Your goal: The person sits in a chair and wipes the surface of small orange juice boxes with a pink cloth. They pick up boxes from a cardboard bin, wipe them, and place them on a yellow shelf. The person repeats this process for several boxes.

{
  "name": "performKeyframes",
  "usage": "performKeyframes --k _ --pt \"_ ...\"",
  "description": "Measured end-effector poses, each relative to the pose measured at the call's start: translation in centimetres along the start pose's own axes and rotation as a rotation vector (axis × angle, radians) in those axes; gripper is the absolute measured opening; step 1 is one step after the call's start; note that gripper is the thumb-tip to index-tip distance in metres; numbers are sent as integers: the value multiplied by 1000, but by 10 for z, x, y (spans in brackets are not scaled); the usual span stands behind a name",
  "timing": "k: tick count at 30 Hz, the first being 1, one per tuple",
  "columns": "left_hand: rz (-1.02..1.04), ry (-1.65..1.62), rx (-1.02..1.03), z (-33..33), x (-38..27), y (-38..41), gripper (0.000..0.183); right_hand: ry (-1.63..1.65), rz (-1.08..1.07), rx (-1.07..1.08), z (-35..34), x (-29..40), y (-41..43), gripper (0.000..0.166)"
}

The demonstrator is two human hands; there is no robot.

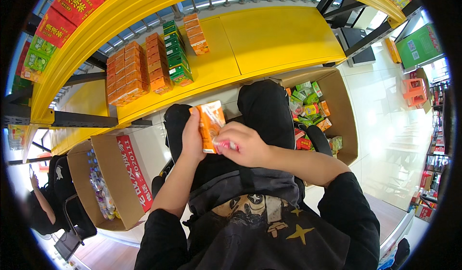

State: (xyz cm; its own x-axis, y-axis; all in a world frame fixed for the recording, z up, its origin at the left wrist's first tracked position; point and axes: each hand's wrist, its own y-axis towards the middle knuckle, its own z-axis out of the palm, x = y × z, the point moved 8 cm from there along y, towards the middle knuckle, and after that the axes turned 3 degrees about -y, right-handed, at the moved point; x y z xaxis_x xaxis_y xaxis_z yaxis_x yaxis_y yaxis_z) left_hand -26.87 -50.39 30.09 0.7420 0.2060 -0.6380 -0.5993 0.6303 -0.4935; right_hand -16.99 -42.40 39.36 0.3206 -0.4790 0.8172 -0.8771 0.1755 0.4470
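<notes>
An orange drink carton [209,120] is upright over my lap, gripped along its side by my left hand [192,136]. My right hand [242,143] is curled around a small pink and white item [226,145], pressed near the carton's lower right edge; blur hides what it is. Beyond my knees, rows of orange cartons [130,73] and green cartons [177,58] stand on the yellow shelf [267,38]. A shorter row of orange cartons [196,35] stands right of the green ones.
A cardboard box [337,114] of mixed drink cartons [308,100] lies to my right. To the left, another cardboard box [122,197] holds bottles [101,194]; a person [43,205] sits beyond it. Red cartons [72,6] stand on the upper yellow shelf [126,6]. An orange stool [414,91] is far right.
</notes>
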Motion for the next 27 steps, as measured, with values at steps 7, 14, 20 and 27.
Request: performKeyframes --k 7,14,20,27 --pt "37 -173 155 -2 -26 7 64 -39 39 -2 2 -6 -1 22" --pt "-71 -365 289 6 -22 3 67 121 161 -9 -6 -11 0 22" --pt "-38 -107 90 -10 -17 7 58 126 229 -70 -13 -28 2 21" --pt "-221 -11 185 5 6 -7 54 91 306 -191 -39 -40 11 22"
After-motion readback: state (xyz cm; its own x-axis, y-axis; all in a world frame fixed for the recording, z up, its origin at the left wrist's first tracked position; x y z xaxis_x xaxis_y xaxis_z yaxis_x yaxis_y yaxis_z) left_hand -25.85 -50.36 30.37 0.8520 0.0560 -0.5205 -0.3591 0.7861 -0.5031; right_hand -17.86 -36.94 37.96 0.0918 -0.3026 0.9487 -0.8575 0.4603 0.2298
